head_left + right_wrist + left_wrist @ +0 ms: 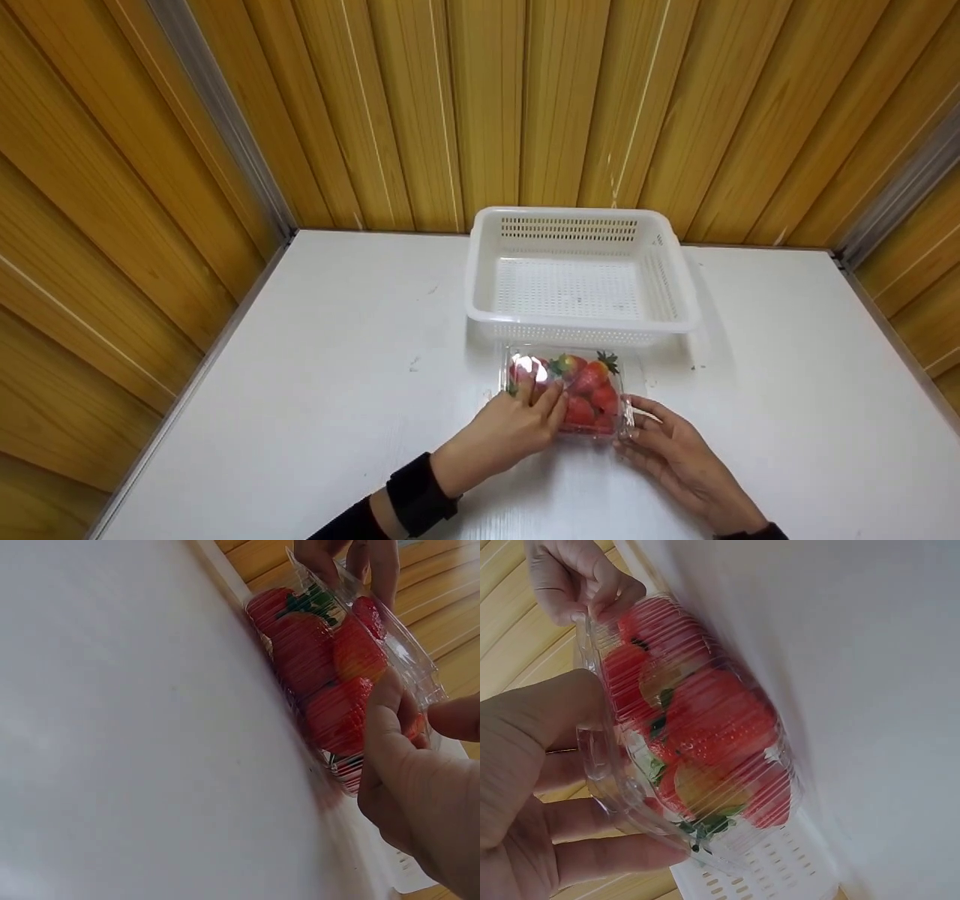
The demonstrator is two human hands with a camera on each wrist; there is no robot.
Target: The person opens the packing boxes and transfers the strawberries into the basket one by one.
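A clear plastic clamshell box (581, 430) of red strawberries (720, 716) with green leaves lies on the white table, its lid down over the fruit. My left hand (510, 427) rests on the lid from the left, fingers spread and pressing on the plastic; the left wrist view shows these fingers (622, 855) stretched across the top. At the box's right end, my right hand (679, 457) pinches the plastic rim between thumb and fingers. The right wrist view shows the right thumb (454, 718) and a bent finger (386, 709) on either side of that edge.
Just behind the box stands a white perforated plastic basket (585, 324) with nothing in it. The white table (315, 360) extends to both sides. Wood-patterned panels (487, 112) enclose the back and sides, with metal posts (225, 112) at the corners.
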